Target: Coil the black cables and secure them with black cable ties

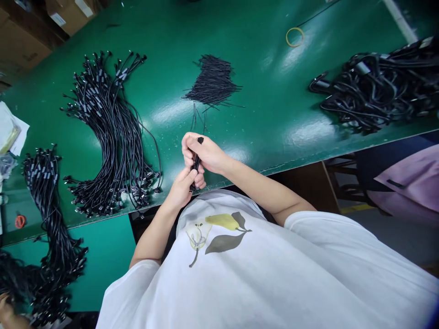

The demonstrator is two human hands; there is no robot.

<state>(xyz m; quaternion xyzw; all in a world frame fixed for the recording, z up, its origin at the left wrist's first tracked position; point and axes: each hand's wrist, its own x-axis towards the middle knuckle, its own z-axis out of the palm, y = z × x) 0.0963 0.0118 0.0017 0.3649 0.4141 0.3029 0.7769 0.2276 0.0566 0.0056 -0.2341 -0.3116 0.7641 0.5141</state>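
Both hands meet at the table's front edge, close to my body. My right hand (207, 153) is closed round the upper part of a small black cable bundle (196, 162), whose dark end sticks out by the thumb. Just below, my left hand (185, 182) pinches the lower part of the same bundle. Beyond the hands lies a pile of short black ties (214, 80), with a few loose ones nearer the fingers. To the left a large heap of black cables (115, 123) with connector ends spreads over the green table (260, 55).
A tangled cable pile (377, 87) lies at the right, below a yellow ring (295, 37). More cables (44, 192) hang over the left edge near an orange ring (20, 221). Cardboard boxes (72, 16) stand at upper left. Another person's hand (6, 308) shows at lower left.
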